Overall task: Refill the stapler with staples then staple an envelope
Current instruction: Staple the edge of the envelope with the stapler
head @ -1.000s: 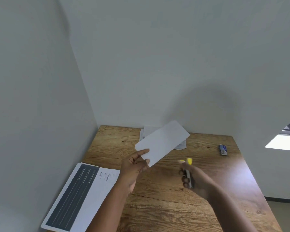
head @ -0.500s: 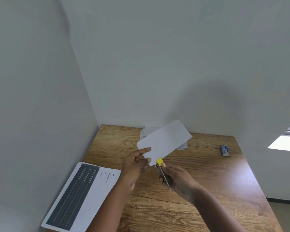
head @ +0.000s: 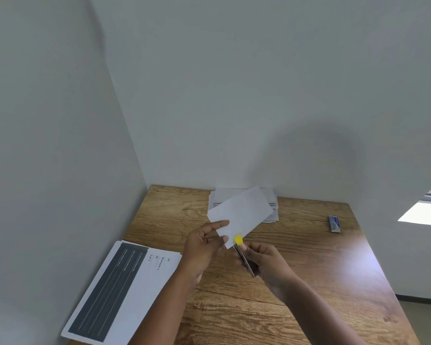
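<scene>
My left hand pinches the near left corner of a white envelope and holds it tilted above the wooden table. A slim metal stapler with a yellow tip is gripped in my right hand. The yellow tip sits at the envelope's near edge, right beside my left fingers. Whether the stapler's jaws are around the paper I cannot tell. A small blue and white staple box lies at the table's far right.
A stack of white envelopes lies at the back of the table against the wall. A printed sheet with a dark panel lies at the near left. Walls close the table on the left and back.
My right hand has carried the stapler left and forward from open air to the envelope's near edge. The left hand has kept the envelope nearly still.
</scene>
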